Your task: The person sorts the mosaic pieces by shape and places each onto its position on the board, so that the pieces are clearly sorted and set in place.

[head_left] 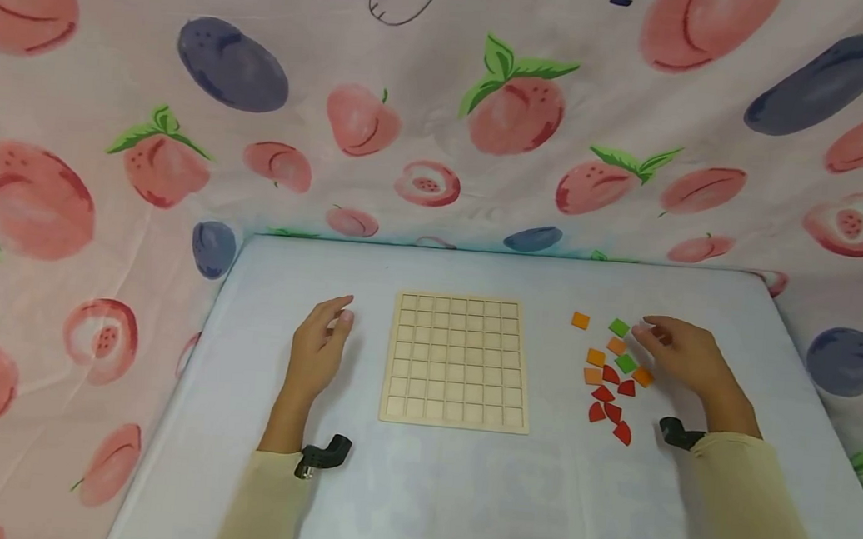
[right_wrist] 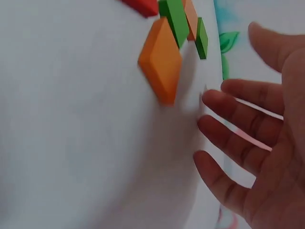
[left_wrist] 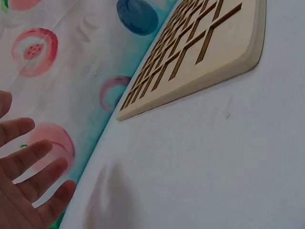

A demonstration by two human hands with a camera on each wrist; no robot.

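- Board (head_left: 458,362), made of pale wood and marked with a grid of small squares, is laid flat near the middle of the white table (head_left: 446,496), between the two hands.
- Left hand (head_left: 317,341) is held to the left of the board and apart from it; its fingers are seen loosely spread in the left wrist view, and nothing is gripped.
- Right hand (head_left: 681,354) is held just to the right of the tiles; its thumb and fingers are parted widely in the right wrist view, nothing is gripped, and the fingertips are placed near the far green tile (head_left: 619,327).
- Five orange tiles (head_left: 596,357) are scattered to the right of the board, one of them set off at the far left of the group.
- Near green tile (head_left: 625,363) is placed among the orange ones.
- Six red wedges (head_left: 603,393), each with one curved edge, are gathered at the near end of the group.
- Pale yellow sleeves (head_left: 753,501) are worn on both arms, and a dark device (head_left: 324,456) is fastened at each wrist.
- Fruit-printed cloth (head_left: 431,102) is spread upright behind the table's far edge.
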